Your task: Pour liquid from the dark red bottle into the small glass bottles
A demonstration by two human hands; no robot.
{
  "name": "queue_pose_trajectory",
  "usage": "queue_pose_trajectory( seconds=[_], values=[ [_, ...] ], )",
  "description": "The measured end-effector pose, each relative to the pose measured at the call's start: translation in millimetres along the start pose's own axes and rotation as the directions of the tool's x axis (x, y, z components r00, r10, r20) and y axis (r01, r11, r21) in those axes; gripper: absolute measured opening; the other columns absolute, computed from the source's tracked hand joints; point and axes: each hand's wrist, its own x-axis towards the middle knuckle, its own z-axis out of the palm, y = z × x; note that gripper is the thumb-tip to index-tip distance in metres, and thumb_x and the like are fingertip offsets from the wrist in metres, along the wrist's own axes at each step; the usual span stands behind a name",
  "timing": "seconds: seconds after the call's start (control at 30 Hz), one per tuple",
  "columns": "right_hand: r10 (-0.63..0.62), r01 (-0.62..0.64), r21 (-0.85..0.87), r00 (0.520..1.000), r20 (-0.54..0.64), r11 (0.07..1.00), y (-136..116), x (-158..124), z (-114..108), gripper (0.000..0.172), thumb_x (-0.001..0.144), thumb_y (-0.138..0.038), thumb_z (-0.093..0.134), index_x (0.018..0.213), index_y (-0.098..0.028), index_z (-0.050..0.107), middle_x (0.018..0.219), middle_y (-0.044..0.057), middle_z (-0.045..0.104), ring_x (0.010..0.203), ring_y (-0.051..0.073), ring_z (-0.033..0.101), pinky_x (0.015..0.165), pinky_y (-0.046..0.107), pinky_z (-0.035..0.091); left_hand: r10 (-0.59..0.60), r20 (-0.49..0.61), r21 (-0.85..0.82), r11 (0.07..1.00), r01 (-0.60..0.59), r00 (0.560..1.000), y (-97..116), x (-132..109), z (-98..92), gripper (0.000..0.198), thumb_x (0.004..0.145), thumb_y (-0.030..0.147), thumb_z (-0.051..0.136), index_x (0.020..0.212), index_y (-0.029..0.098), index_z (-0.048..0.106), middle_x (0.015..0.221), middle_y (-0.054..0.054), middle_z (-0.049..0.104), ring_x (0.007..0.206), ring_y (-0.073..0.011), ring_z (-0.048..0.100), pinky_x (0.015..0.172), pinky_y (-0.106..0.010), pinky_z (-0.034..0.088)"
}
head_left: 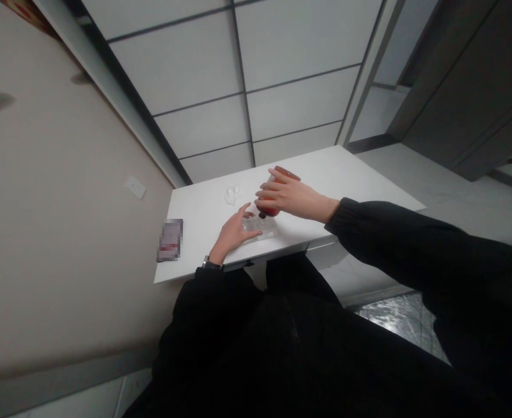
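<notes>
A red bottle (267,210) is tilted with its dark neck end pointing down to the left. My right hand (288,196) is wrapped over it from above. Just below that dark end, a low clear plastic container (267,230) rests on the white table (325,180) near the front edge. My left hand (233,232) grips the container's left side, thumb along the near side and fingers along the far side. What the container holds, if anything, is too faint to make out.
Crumpled clear plastic (231,195) lies behind the container. A flat, blurred-out rectangular item (170,240) sits at the table's left end by the wall (86,232). White panelled doors (204,58) stand behind the table.
</notes>
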Motion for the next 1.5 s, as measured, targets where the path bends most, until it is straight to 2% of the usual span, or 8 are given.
queue_pose_trajectory(
  seconds=[0.17,0.3,0.47,0.53,0.67,1.13,1.33,1.5],
  values=[
    [0.365,-0.359,0.112,0.930,-0.041,0.927,-14.1,-36.3,26.7,0.052,0.093,-0.006,0.061,0.142,-0.024,0.058,0.144,0.010,0.066,0.136,0.031,0.059,0.127,0.072,0.022,0.016,-0.007,-0.002,1.000,-0.016,1.000,-4.3,-0.5,1.4,0.094,0.079,0.043,0.088,0.157,0.027,0.037,0.137,-0.010,0.070,0.131,-0.0326,0.063,0.112,-0.049,0.046],
    [0.661,-0.600,0.366,0.748,-0.056,0.711,-29.2,-65.4,47.5,0.058,0.091,-0.032,0.074,0.145,-0.027,0.052,0.144,0.012,0.066,0.131,0.036,0.063,0.124,0.077,0.021,0.019,0.015,-0.015,1.000,-0.018,1.000,-6.8,-0.8,-0.7,0.095,0.079,0.042,0.087,0.157,0.028,0.036,0.138,-0.009,0.070,0.131,-0.0325,0.062,0.112,-0.049,0.046],
    [0.876,-0.634,0.695,0.483,0.011,0.341,-40.3,-90.4,74.8,0.079,0.077,-0.047,0.086,0.142,-0.026,0.046,0.142,0.015,0.062,0.130,0.036,0.062,0.119,0.064,0.042,0.018,0.027,-0.013,1.000,-0.018,0.999,-12.9,1.2,-9.2,0.095,0.079,0.042,0.088,0.157,0.029,0.035,0.138,-0.008,0.069,0.133,-0.0318,0.061,0.114,-0.048,0.045],
    [0.892,-0.558,0.804,0.445,0.081,0.205,-42.6,-91.3,87.6,0.082,0.075,-0.048,0.087,0.141,-0.027,0.042,0.144,0.015,0.057,0.132,0.034,0.061,0.117,0.058,0.047,0.013,0.021,-0.005,1.000,-0.013,1.000,-18.3,3.7,-12.8,0.094,0.079,0.041,0.088,0.157,0.029,0.036,0.138,-0.008,0.069,0.134,-0.0317,0.061,0.115,-0.048,0.045],
    [0.861,-0.443,0.889,0.491,0.129,0.120,-40.3,-77.0,109.1,0.083,0.077,-0.046,0.086,0.142,-0.029,0.038,0.147,0.013,0.054,0.135,0.031,0.059,0.121,0.056,0.044,-0.002,-0.002,0.000,1.000,0.002,1.000,-33.3,12.3,-19.1,0.093,0.079,0.039,0.088,0.156,0.029,0.036,0.137,-0.007,0.069,0.134,-0.0309,0.060,0.116,-0.048,0.044],
    [0.791,-0.421,0.883,0.603,0.100,0.210,10.5,-30.4,148.7,0.093,0.076,-0.055,0.085,0.150,-0.023,0.039,0.152,0.018,0.055,0.143,0.034,0.053,0.124,0.055,0.036,-0.004,-0.034,-0.014,1.000,0.004,0.999,-63.1,48.1,-38.2,0.095,0.078,0.040,0.087,0.156,0.027,0.036,0.135,-0.010,0.069,0.134,-0.0316,0.059,0.119,-0.051,0.039],
    [0.838,-0.552,0.743,0.545,-0.022,0.378,27.9,-58.0,156.6,0.052,0.110,-0.051,0.030,0.155,-0.025,0.036,0.149,0.016,0.062,0.139,0.024,0.060,0.116,0.051,0.047,-0.011,-0.032,-0.019,1.000,0.010,0.999,-62.8,49.0,-37.9,0.091,0.078,0.037,0.088,0.154,0.028,0.039,0.134,-0.009,0.070,0.135,-0.0314,0.058,0.120,-0.052,0.038],
    [0.752,-0.603,0.588,0.659,-0.014,0.540,56.9,-52.8,168.3,0.049,0.103,-0.042,0.052,0.145,-0.017,0.057,0.148,0.018,0.064,0.136,0.031,0.059,0.116,0.053,0.045,0.005,-0.043,0.005,1.000,-0.005,0.999,-61.0,49.7,-38.6,0.079,0.079,0.037,0.087,0.147,0.027,0.048,0.131,-0.008,0.070,0.128,-0.0306,0.062,0.116,-0.051,0.043]
  ],
)
